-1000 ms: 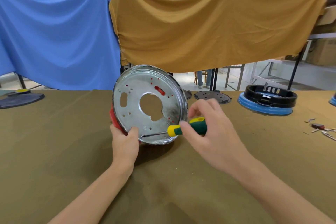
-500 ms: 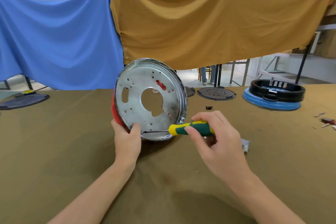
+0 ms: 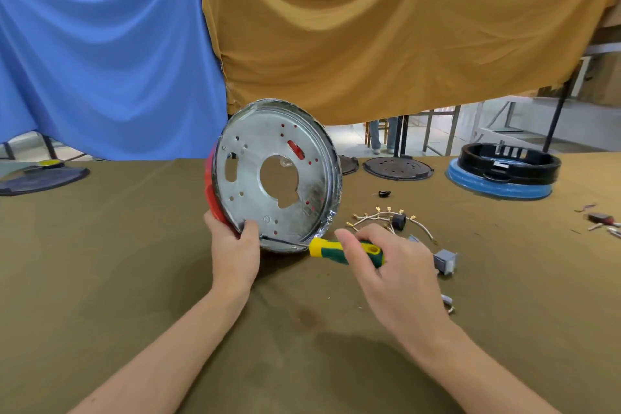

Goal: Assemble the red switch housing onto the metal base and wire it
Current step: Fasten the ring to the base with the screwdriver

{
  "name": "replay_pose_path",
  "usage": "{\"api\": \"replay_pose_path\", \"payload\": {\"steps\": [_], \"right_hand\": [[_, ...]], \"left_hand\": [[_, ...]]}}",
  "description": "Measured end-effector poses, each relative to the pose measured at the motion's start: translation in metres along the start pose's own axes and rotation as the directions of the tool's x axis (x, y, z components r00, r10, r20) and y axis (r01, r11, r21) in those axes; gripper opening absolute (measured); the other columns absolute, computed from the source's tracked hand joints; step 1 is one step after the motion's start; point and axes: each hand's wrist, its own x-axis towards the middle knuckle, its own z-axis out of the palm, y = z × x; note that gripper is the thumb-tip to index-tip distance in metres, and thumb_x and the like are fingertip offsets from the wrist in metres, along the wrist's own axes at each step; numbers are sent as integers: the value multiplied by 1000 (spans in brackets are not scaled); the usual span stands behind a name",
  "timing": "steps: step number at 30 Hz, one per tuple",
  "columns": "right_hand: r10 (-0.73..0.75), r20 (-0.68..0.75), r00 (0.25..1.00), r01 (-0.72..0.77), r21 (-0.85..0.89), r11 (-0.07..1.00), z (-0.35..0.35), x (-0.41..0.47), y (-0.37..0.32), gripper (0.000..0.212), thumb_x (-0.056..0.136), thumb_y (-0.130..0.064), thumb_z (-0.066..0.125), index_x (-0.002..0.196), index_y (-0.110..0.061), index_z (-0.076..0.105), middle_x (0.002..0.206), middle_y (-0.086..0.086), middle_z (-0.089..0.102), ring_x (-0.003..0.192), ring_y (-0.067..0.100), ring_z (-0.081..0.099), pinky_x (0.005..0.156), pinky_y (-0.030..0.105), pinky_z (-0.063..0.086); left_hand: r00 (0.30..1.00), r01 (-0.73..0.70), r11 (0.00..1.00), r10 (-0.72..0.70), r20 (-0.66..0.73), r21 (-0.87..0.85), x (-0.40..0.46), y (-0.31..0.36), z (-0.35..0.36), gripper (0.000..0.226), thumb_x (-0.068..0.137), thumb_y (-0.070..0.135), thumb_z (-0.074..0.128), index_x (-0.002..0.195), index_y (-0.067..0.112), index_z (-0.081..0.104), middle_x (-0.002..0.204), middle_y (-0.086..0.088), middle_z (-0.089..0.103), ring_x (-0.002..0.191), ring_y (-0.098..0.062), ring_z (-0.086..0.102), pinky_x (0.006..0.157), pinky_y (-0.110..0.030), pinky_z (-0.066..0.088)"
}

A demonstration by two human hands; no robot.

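Note:
A round metal base (image 3: 255, 198) with a large centre hole stands on edge on the table, tilted back. The red switch housing (image 3: 212, 198) shows as a rim behind its left side and through small holes. My left hand (image 3: 235, 252) grips the lower left rim, thumb on the metal face. My right hand (image 3: 386, 272) holds a yellow-and-green screwdriver (image 3: 339, 250); its shaft points left, tip at the base's lower edge beside my left thumb. A wire harness with brass terminals (image 3: 386, 217) lies on the table behind my right hand.
A grey block (image 3: 445, 260) and small metal parts (image 3: 448, 302) lie right of my right hand. At the far edge sit a black ring on a blue disc (image 3: 504, 175), a dark perforated plate (image 3: 398, 167) and a dark disc (image 3: 40, 176). Loose connectors (image 3: 601, 220) lie far right.
The view dropped, so the base sits lower and the wire harness came into sight. My right hand slid right along the screwdriver handle, and the shaft stays at the base's lower edge.

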Motion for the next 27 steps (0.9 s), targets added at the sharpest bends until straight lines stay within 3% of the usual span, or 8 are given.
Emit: {"api": "replay_pose_path", "payload": {"steps": [3, 6, 10, 13, 17, 20, 24, 27], "right_hand": [[10, 63, 998, -18, 136, 991, -2, -1, 2, 13, 89, -36, 58, 95, -24, 59, 80, -6, 54, 70, 15, 51, 59, 19, 39], [-12, 124, 992, -29, 325, 945, -5, 1, 4, 24, 85, -10, 66, 98, -24, 52, 89, -3, 49, 71, 13, 47, 57, 12, 37], [-78, -40, 996, 79, 32, 996, 0, 0, 3, 18, 90, -34, 66, 84, -17, 66, 74, -6, 60, 66, 12, 54, 59, 22, 45], [3, 41, 999, 1, -94, 996, 4, -3, 2, 51, 97, -57, 43, 75, -16, 66, 59, -6, 57, 55, 13, 53, 56, 35, 44], [96, 165, 982, -117, 121, 986, -2, 1, 9, 12, 87, -35, 59, 94, -26, 55, 88, -6, 51, 75, 9, 50, 62, 18, 40], [80, 253, 964, -149, 267, 952, -7, 3, 13, 21, 80, -24, 61, 97, -31, 51, 93, -4, 50, 75, 10, 48, 60, 17, 39], [54, 134, 989, -71, 124, 990, -3, 3, 15, 8, 89, -28, 70, 86, -24, 63, 79, -9, 60, 75, 11, 54, 60, 19, 40], [160, 136, 978, -166, 33, 986, 3, 1, 12, 31, 94, -47, 54, 80, -23, 66, 63, -4, 60, 65, 12, 53, 56, 25, 38]], "left_hand": [[1000, 18, 999, -18, -5, -33, 1, 1, 0, 42, 91, 9, 53, 122, 34, 39, 102, 24, 58, 87, 13, 56, 81, -24, 43], [999, 31, 997, -32, -8, -72, 3, 1, -2, 41, 90, 10, 53, 120, 35, 40, 103, 22, 59, 94, 9, 59, 84, -27, 44], [995, 94, 985, -91, 31, -147, 4, 4, -2, 41, 86, 17, 53, 121, 35, 41, 110, 13, 61, 111, -20, 60, 100, -49, 50], [998, 65, 990, -62, 28, -128, 3, 4, -2, 34, 90, 17, 53, 109, 43, 43, 106, 16, 61, 107, -15, 60, 96, -40, 50], [999, 46, 990, -44, 23, -130, 3, 5, -2, 34, 93, 18, 52, 110, 44, 41, 105, 19, 60, 105, -7, 58, 82, -27, 46], [998, 67, 988, -63, 30, -137, 4, 5, -2, 35, 94, 17, 51, 120, 35, 38, 108, 16, 60, 105, -11, 59, 94, -38, 50], [998, 49, 991, -45, 32, -124, 5, 4, -3, 34, 93, 14, 50, 120, 31, 39, 103, 16, 59, 99, -9, 59, 91, -36, 50], [1000, -3, 998, 4, 25, -66, 2, 4, -2, 31, 93, 14, 50, 117, 30, 39, 99, 18, 59, 83, 11, 57, 72, -18, 42]]}}
